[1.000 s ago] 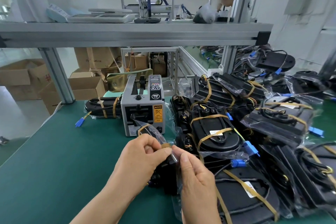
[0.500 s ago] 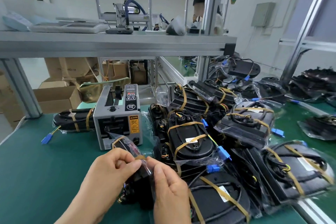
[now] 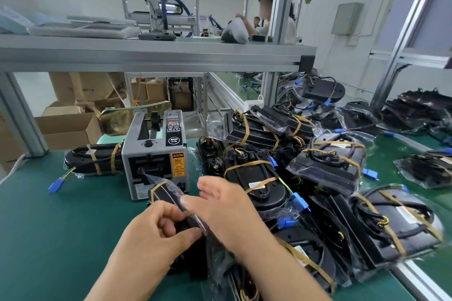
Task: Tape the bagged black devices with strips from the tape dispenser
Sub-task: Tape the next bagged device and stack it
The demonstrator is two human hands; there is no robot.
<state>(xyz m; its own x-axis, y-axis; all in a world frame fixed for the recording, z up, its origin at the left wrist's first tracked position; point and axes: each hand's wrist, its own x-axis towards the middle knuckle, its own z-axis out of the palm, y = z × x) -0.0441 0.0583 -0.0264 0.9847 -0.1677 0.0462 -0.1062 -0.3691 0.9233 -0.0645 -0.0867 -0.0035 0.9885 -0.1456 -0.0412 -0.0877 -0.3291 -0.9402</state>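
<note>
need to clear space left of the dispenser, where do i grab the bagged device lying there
Take the long black bagged device across its middle, between its two tan tape bands, coming from above. It lies flat on the green mat, so the narrow body fits a hand; avoid the loose blue connector trailing at its left end.

Both arms reach forward from the bottom edge. The left hand (image 3: 159, 234) is curled, with thumb and fingers pinched tight on the bagged device (image 3: 171, 195). The right hand (image 3: 220, 205) is just beside it, fingers spread wide and loose, palm turned toward the left hand, gripping nothing
</note>
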